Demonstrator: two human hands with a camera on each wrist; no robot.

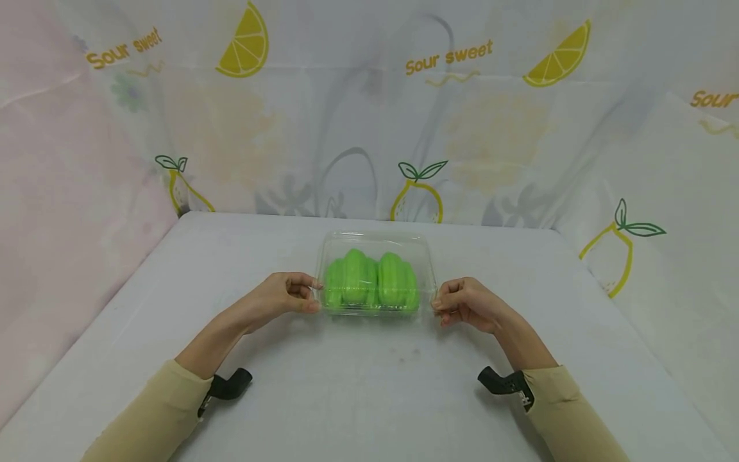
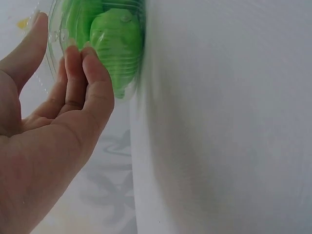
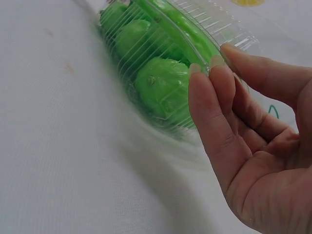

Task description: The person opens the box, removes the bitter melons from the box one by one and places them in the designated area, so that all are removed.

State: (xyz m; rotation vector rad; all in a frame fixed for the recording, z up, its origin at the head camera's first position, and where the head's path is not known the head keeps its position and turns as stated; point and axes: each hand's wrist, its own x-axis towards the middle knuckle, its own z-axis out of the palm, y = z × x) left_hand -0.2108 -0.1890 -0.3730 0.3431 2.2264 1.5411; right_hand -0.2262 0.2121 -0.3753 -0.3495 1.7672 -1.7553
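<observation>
A clear plastic clamshell box [image 1: 375, 240] sits toward the back of the table, its lid down. Inside are several bright green, ridged, fruit-like pieces [image 1: 355, 276]; their exact kind cannot be told. At the box's left edge, my left hand [image 1: 283, 298] holds the rim, with thumb and fingertips on either side of it. Across from it, my right hand [image 1: 470, 305] pinches the rim between thumb and fingertips. The right wrist view shows that pinch beside a rounded green piece [image 3: 161, 85]. In the left wrist view, another green end [image 2: 117, 44] lies beside the left fingertips [image 2: 90, 56].
A white cloth covers the table [image 1: 369, 398]. Behind and at the sides hangs a pale curtain [image 1: 288, 128] printed with lemons and lettering. Black wrist cameras [image 1: 231, 385] sit at the beige sleeves [image 1: 150, 410].
</observation>
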